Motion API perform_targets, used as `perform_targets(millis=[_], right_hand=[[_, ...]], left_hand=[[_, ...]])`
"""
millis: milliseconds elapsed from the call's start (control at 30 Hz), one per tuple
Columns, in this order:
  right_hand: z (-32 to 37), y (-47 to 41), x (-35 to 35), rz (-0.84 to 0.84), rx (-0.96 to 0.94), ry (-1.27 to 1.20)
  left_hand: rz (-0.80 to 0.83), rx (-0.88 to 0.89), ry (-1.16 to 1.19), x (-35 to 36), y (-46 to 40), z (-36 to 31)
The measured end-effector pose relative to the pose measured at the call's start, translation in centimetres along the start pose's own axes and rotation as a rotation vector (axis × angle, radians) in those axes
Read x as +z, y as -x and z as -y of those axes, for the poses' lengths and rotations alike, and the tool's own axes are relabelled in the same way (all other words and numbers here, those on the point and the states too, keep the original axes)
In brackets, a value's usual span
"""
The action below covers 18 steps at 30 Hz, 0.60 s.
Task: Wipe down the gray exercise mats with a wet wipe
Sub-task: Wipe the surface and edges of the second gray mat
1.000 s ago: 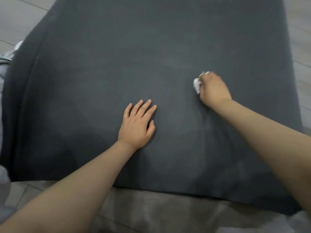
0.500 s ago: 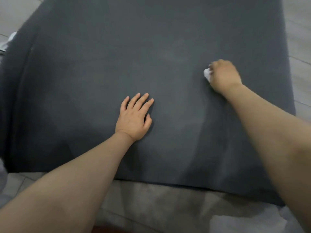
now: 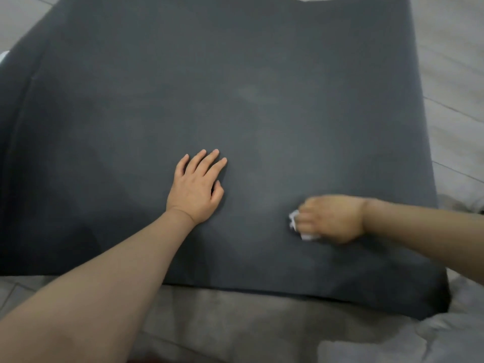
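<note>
Here, a dark gray exercise mat (image 3: 235, 87) filled almost the whole head view, spread over a pale wood-look floor (image 3: 455, 74) that showed along the right side and in the upper left corner. The near edge of the mat lay over a lighter gray surface (image 3: 235, 318) at the bottom of the picture; what that surface was could not be told.

The left hand (image 3: 195, 186) lay palm down on the mat near its middle, its fingers straight and slightly spread, the thumb tucked in beside the palm, holding nothing. Its bare forearm ran down to the lower left corner.

The right hand (image 3: 331, 218) was low on the mat, to the right of the left hand and a little nearer the mat's front edge. It was blurred, but its fingers were curled around a crumpled white wet wipe (image 3: 297, 224), which stuck out at the fingertip side and under the hand, touching the mat. The right forearm came in from the right edge of the picture, lying across the mat's right border.

The mat's surface looked uneven in tone, with a paler, hazy patch (image 3: 248, 93) above the left hand and another faint lighter area between the two hands. A long crease or seam (image 3: 25, 106) ran along the mat's left side, where the material curved upward and darkened.
</note>
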State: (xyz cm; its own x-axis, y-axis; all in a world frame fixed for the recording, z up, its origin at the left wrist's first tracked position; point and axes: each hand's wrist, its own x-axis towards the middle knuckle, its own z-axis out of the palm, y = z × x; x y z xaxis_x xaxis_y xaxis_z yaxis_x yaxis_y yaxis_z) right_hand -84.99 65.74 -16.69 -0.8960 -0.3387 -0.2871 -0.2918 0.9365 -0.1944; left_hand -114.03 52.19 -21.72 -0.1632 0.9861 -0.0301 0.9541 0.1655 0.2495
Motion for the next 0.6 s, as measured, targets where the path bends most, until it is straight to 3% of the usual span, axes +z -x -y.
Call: perform_targets(millis=[67, 133, 200, 267, 300, 367, 467, 533, 600], right_hand=[[-7.1, -1.7, -1.0, -0.168, 0.36, 0.085], [-12.6, -1.3, -1.6, -0.199, 0.808, 0.132], [-14.7, -1.0, -1.9, -0.23, 1.302, 0.029], [-13.0, -2.0, -1.5, -0.376, 1.409, -0.089], [-10.9, -2.3, -1.0, -0.421, 1.326, -0.126], [-3.8, -1.3, 0.0, -0.37, 0.936, -0.192], [7.7, 3.4, 0.5, 0.016, 0.308, -0.288], [9.6, 6.0, 1.4, 0.196, 0.0, -0.224], [6.0, 5.7, 1.5, 0.165, -0.147, -0.13]], left_hand=[[0.01, 0.0, 0.009, 0.0, 0.0, 0.0], [0.027, -0.004, 0.01, 0.0, 0.1, 0.1], [0.04, -0.005, 0.002, -0.1, 0.0, 0.1], [0.042, -0.005, 0.011, -0.1, 0.0, 0.1], [0.037, -0.002, 0.014, -0.1, 0.0, 0.1], [0.024, 0.001, 0.017, 0.0, 0.2, 0.1], [-0.007, -0.015, 0.062, 0.1, 0.0, -0.1], [-0.032, -0.082, 0.124, -0.1, -0.5, -1.0], [-0.014, -0.106, 0.166, -0.2, -1.1, -2.6]])
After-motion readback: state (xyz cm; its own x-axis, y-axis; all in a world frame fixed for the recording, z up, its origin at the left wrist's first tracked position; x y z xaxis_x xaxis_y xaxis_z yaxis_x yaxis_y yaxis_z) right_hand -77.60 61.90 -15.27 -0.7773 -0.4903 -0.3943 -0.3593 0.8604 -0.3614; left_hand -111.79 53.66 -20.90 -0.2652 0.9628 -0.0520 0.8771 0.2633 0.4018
